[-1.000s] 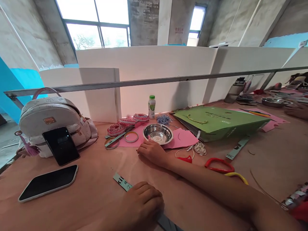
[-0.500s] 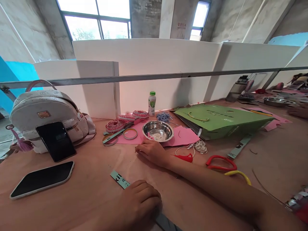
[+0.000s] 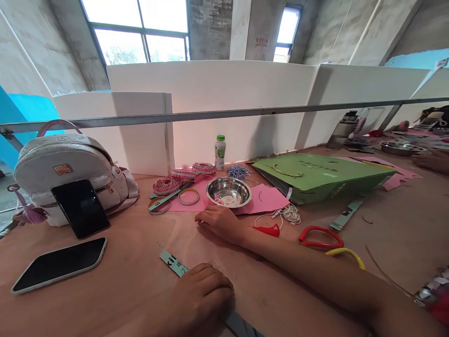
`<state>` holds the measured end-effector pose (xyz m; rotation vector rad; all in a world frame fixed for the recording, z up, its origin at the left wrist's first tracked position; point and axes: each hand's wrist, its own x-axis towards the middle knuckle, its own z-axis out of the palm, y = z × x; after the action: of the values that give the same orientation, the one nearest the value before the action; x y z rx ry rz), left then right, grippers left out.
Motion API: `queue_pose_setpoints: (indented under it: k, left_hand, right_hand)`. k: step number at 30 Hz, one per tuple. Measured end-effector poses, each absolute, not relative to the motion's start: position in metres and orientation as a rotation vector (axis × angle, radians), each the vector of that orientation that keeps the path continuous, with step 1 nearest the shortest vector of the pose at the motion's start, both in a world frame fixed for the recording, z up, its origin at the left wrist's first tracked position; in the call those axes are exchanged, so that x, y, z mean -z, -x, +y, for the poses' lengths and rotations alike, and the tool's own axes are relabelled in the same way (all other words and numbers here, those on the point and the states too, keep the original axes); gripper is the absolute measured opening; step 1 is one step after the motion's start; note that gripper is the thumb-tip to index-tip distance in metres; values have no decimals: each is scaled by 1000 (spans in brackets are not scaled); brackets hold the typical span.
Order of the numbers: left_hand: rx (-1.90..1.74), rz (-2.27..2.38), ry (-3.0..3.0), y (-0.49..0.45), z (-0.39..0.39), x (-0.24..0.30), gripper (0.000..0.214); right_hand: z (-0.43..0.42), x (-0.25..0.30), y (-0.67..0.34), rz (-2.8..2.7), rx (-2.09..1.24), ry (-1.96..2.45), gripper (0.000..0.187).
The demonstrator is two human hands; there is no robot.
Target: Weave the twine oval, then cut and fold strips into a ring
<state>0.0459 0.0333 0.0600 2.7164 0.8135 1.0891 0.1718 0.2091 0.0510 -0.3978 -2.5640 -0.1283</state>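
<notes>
My left hand (image 3: pixel 203 292) lies at the front of the table with its fingers curled over a pale green printed paper strip (image 3: pixel 173 264), which runs on beneath the palm. Farther forward, my right hand (image 3: pixel 220 223) rests on the table, fingers together and empty. Its fingertips are just short of a pink paper sheet (image 3: pixel 263 200) under a steel bowl (image 3: pixel 228 192). To the left of the bowl lie a thin metal bangle (image 3: pixel 188 196) and a red-and-white beaded band (image 3: pixel 164 186).
A white backpack (image 3: pixel 59 168) has a black phone (image 3: pixel 80 208) against it, with another phone (image 3: pixel 58 264) flat beside it. A green paper bag (image 3: pixel 322 175) lies right of the bowl. A co-worker's hand (image 3: pixel 431 160) is at the far right.
The whole view has shifted slightly as my head moved. Both hands stay in about the same places on the table.
</notes>
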Motion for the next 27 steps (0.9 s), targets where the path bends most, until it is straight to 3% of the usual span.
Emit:
queue_pose_setpoints:
  k: [21,25,27]
  left_hand:
    - [-1129,808,-2716,-46,37,-52,16]
    - [-1012,677,-2814,-41,40,-52,11]
    - [-930,595,-2874,-38,41,-50,20]
  right_hand:
    - [214,-48,-161,-2604,125,450,11]
    - [213,-49,-164,-2627,115,450,4]
    - [212,-50,-165,-2645,116,460,4]
